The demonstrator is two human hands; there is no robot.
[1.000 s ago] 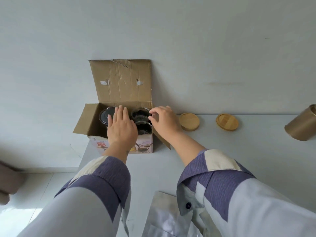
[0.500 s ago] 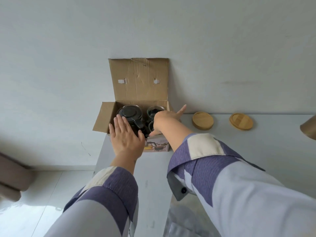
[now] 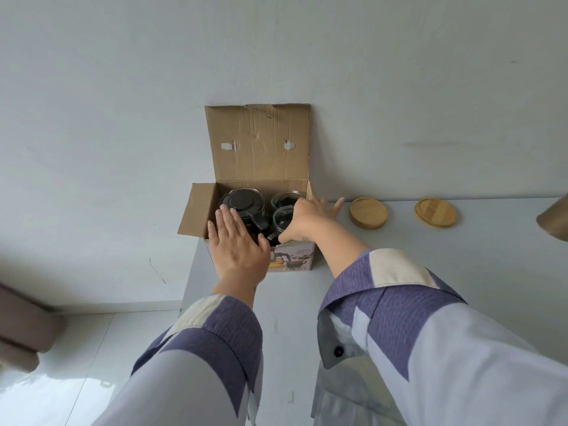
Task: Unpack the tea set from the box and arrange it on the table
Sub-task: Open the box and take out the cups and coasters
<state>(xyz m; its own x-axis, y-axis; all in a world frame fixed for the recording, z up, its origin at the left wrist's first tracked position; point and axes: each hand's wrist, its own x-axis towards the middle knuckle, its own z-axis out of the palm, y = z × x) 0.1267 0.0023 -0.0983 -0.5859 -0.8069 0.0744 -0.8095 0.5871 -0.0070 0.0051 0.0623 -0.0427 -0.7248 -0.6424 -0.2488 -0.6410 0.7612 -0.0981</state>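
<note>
An open cardboard box (image 3: 258,149) stands at the table's far left corner, its lid flap leaning on the wall. Inside on the left is a glass teapot (image 3: 242,201) with a black lid and handle. To its right sit two glass cups, one at the back (image 3: 284,198) and one in front (image 3: 281,219). My left hand (image 3: 238,247) lies flat over the box's front edge, fingers apart, just short of the teapot. My right hand (image 3: 307,221) rests on the box's right edge beside the front cup, thumb inside and fingers spread outward. It holds nothing I can see.
Two round wooden lids (image 3: 368,213) (image 3: 435,212) lie by the wall to the right of the box. A gold canister (image 3: 554,219) lies at the right border. The white table (image 3: 461,272) ends just left of the box. A silvery bag (image 3: 332,395) lies near me.
My left hand has drawn back from over the teapot to the box's front edge, uncovering the black lid. My right hand has shifted over the box's right edge with fingers spread.
</note>
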